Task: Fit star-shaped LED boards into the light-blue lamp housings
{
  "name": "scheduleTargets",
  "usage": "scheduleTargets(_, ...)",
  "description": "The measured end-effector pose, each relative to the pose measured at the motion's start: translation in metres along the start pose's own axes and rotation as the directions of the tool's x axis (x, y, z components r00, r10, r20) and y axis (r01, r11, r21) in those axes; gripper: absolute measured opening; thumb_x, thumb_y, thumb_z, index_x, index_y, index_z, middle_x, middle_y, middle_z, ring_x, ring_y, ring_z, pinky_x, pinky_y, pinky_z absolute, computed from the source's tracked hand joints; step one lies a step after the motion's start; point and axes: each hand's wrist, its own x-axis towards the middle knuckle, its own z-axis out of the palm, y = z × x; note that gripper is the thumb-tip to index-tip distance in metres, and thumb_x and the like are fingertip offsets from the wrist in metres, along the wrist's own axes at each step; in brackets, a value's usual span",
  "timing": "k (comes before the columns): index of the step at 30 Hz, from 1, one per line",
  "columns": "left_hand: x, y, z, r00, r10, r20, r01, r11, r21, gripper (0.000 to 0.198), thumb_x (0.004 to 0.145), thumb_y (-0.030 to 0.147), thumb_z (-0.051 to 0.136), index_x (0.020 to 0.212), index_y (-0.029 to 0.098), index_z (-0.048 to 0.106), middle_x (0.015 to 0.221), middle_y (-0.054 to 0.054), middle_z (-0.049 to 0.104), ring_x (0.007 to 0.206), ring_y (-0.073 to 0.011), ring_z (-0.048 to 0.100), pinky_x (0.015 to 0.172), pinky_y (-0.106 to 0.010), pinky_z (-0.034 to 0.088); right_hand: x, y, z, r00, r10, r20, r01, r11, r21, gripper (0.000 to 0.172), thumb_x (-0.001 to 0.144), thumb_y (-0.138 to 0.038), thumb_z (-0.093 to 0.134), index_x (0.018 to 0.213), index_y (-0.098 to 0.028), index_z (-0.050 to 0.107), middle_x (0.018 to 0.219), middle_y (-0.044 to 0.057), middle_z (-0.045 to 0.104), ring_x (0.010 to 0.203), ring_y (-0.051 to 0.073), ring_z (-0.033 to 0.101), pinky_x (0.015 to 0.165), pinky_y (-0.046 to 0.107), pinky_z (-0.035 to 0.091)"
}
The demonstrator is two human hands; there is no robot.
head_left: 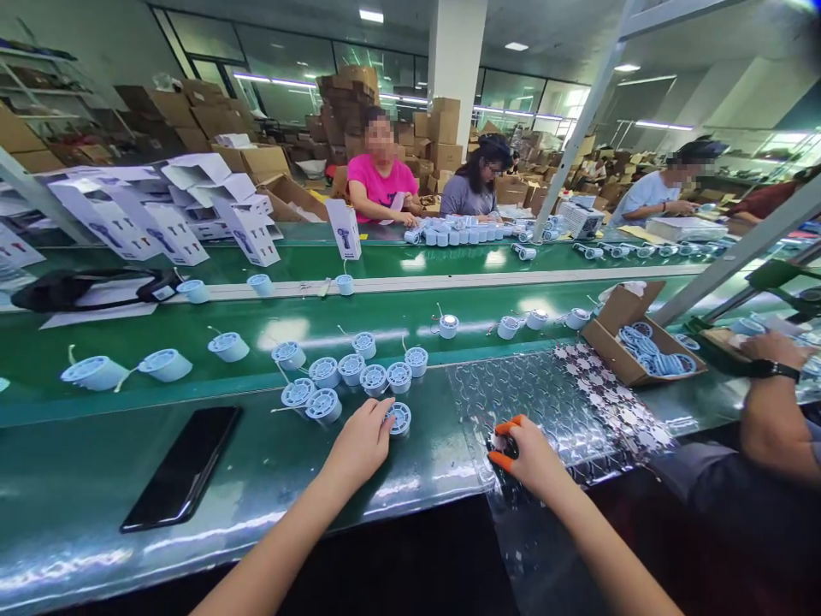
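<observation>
My left hand (pixel 363 441) rests on the green table edge, its fingertips pinched on a small pale-blue round fan head (pixel 400 418). A cluster of several like fan heads (pixel 351 370) lies just beyond it. My right hand (pixel 526 458) wears orange finger covers on thumb and forefinger and is closed on a small dark piece that I cannot name, over a clear plastic sheet (pixel 552 402) dotted with round stickers.
A black phone (pixel 183 466) lies at the near left. More fan heads ride the green conveyor (pixel 192 329). A cardboard box of blue parts (pixel 645 346) stands right, next to a co-worker's arm with a watch (pixel 773 370). Three people work opposite, white cartons (pixel 173 214) at left.
</observation>
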Motion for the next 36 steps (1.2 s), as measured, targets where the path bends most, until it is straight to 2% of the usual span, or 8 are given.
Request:
scheduleTargets(3,0.003,0.000,0.001,0.995,-0.102,-0.017,0.099,0.984,-0.151,0.027,0.096,0.021,0.046,0.106,0.018,0.071,0.105,-0.010,0.070,0.099,-0.0246,0.067,0.090,-0.038,0.052,-0.003,0.003,0.007,0.998,0.039,-0.057,-0.032,0.993,0.109,0.020,0.081,-0.031,0.066,0.095,-0.018,0.073,0.090,0.009,0.065,0.086,0.025,0.065,0.084,0.038,0.051)
scheduleTargets(6,0.010,-0.003,0.003,0.978,-0.206,0.026,0.206,0.948,-0.243,0.022,0.091,0.019,0.052,0.096,0.021,0.073,0.098,-0.007,0.074,0.092,-0.0235,0.068,0.085,-0.036,0.052,-0.005,0.004,0.011,0.983,0.154,-0.097,-0.123,0.956,0.267,0.038,0.088,-0.043,0.059,0.115,-0.018,0.068,0.082,0.006,0.065,0.066,0.020,0.060,0.066,0.035,0.051)
scheduleTargets(12,0.014,-0.009,0.019,0.945,-0.316,0.087,0.327,0.897,-0.297,0.023,0.089,0.018,0.052,0.094,0.019,0.074,0.079,-0.004,0.075,0.071,-0.0193,0.069,0.067,-0.029,0.054,-0.009,-0.018,0.014,0.916,0.388,-0.098,-0.180,0.618,0.765,0.060,0.075,-0.055,0.075,0.120,-0.018,0.064,0.080,0.003,0.066,0.060,0.015,0.058,0.056,0.030,0.048)
scheduleTargets(16,0.002,0.001,0.023,0.958,-0.286,0.019,0.283,0.932,-0.225,0.025,0.091,0.019,0.051,0.101,0.019,0.074,0.089,-0.007,0.076,0.083,-0.0242,0.070,0.084,-0.041,0.055,-0.013,-0.046,0.016,0.925,0.376,-0.060,-0.149,0.502,0.852,0.059,0.068,-0.049,0.084,0.117,-0.020,0.066,0.093,0.008,0.072,0.076,0.020,0.067,0.066,0.032,0.055)
scheduleTargets(20,-0.011,0.022,0.006,0.979,0.073,-0.192,-0.088,0.994,-0.071,0.039,0.094,0.014,0.048,0.129,0.021,0.064,0.126,-0.011,0.069,0.117,-0.0287,0.063,0.111,-0.052,0.041,-0.014,-0.075,0.018,0.960,0.278,-0.037,-0.125,0.544,0.830,0.054,0.068,-0.039,0.085,0.116,-0.022,0.066,0.094,0.006,0.072,0.073,0.017,0.065,0.073,0.034,0.057)
scheduleTargets(25,-0.015,0.038,-0.016,0.917,0.384,-0.113,-0.397,0.838,-0.375,0.056,0.099,0.014,0.044,0.153,0.026,0.038,0.142,-0.009,0.059,0.121,-0.0190,0.063,0.098,-0.034,0.055,-0.009,-0.121,0.016,0.999,-0.025,-0.042,0.048,0.680,0.731,0.038,0.074,-0.029,0.079,0.111,-0.024,0.070,0.091,0.003,0.067,0.073,0.016,0.060,0.073,0.033,0.056)
scheduleTargets(30,-0.007,0.014,-0.018,0.936,0.313,-0.158,-0.350,0.856,-0.380,0.029,0.099,0.019,0.049,0.118,0.023,0.070,0.100,-0.007,0.076,0.090,-0.0188,0.070,0.088,-0.036,0.056,0.008,-0.140,0.013,0.970,-0.219,-0.108,0.243,0.819,0.520,0.033,0.078,-0.025,0.074,0.111,-0.029,0.073,0.103,0.005,0.067,0.083,0.019,0.062,0.079,0.036,0.056)
scheduleTargets(36,-0.005,-0.007,0.005,0.991,0.016,-0.135,-0.069,0.915,-0.397,0.023,0.096,0.019,0.053,0.106,0.021,0.074,0.087,-0.005,0.072,0.078,-0.0176,0.065,0.075,-0.032,0.053,0.032,-0.123,0.035,0.952,-0.290,-0.098,0.306,0.897,0.320,0.025,0.080,-0.023,0.073,0.104,-0.028,0.077,0.104,0.007,0.073,0.098,0.025,0.068,0.089,0.043,0.056)
